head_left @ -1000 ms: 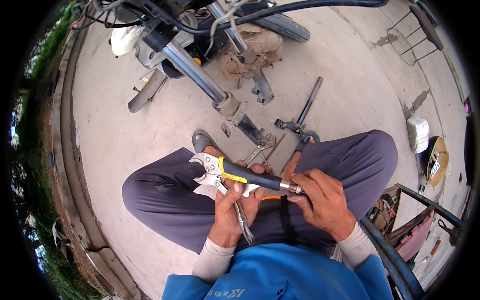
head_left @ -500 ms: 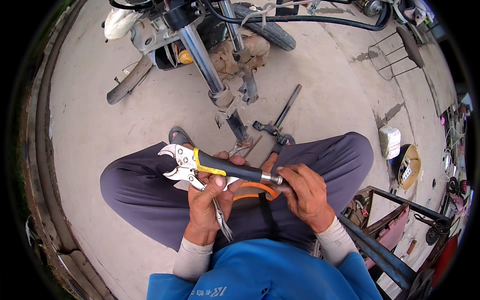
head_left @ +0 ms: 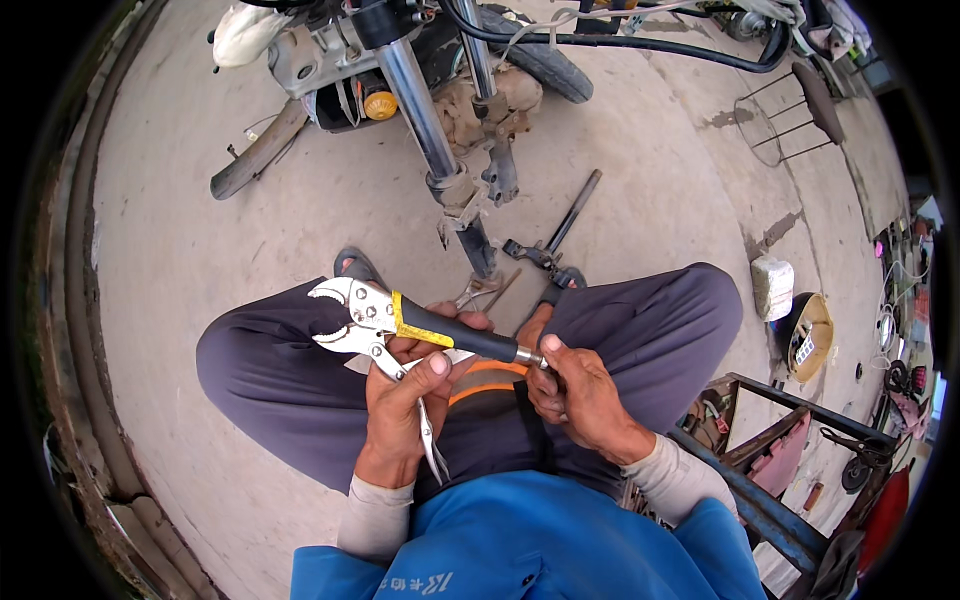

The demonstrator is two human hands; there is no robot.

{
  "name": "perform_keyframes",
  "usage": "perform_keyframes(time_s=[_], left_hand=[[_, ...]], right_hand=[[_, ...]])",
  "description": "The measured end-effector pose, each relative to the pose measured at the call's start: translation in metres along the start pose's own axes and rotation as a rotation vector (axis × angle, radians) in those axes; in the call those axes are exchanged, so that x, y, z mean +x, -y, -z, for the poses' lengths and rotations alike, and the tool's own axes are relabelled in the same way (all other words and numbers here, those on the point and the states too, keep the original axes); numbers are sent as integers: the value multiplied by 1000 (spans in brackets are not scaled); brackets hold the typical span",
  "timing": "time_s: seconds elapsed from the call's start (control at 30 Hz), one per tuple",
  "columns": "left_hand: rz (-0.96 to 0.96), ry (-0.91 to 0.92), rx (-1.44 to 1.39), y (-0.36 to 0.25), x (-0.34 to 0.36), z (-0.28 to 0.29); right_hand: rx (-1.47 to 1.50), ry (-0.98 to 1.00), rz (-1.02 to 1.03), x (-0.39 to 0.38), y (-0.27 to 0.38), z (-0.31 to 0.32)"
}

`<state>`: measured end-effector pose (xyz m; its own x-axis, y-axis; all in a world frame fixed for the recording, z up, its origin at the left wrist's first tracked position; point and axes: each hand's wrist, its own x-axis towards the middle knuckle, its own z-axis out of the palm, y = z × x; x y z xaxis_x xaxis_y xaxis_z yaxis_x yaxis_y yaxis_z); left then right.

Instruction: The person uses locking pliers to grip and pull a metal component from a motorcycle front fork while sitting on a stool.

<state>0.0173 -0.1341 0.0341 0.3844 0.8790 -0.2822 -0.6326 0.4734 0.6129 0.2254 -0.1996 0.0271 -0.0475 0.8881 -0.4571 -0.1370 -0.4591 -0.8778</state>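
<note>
A pair of locking pliers (head_left: pixel 455 331) with a black and yellow grip lies across my lap, its curved silver jaws apart and pointing left. My left hand (head_left: pixel 405 400) is closed around the middle of the pliers, the thumb over the lower lever that slants down below it. My right hand (head_left: pixel 582 395) pinches the adjusting screw (head_left: pixel 530 356) at the handle's right end, thumb on top and fingers curled under. Beyond my knees stand the front fork legs (head_left: pixel 418 110) of a motorcycle, with no wheel between them. An adjustable wrench (head_left: pixel 476 288) lies on the ground by the fork's lower end.
A black fork clamp with a steel stem (head_left: pixel 574 212) lies ahead of my right foot. On the left rests a curved mudguard (head_left: pixel 262 150). To my right are a white block (head_left: pixel 773 287), a round tan basin (head_left: pixel 808 338) and a blue metal frame (head_left: pixel 755 495).
The pliers' jaws are spread wider than before, and the lower lever has swung. My right thumb has moved up onto the adjusting screw, with the fingers curling more tightly.
</note>
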Motion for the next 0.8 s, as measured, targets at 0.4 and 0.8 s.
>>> perform_keyframes(time_s=[0.4, 0.8], left_hand=[[40, 30, -7, 7, -6, -7], [110, 6, -97, 0, -11, -2]], right_hand=[[133, 36, 93, -7, 5, 5], [-1071, -148, 807, -4, 9, 3]])
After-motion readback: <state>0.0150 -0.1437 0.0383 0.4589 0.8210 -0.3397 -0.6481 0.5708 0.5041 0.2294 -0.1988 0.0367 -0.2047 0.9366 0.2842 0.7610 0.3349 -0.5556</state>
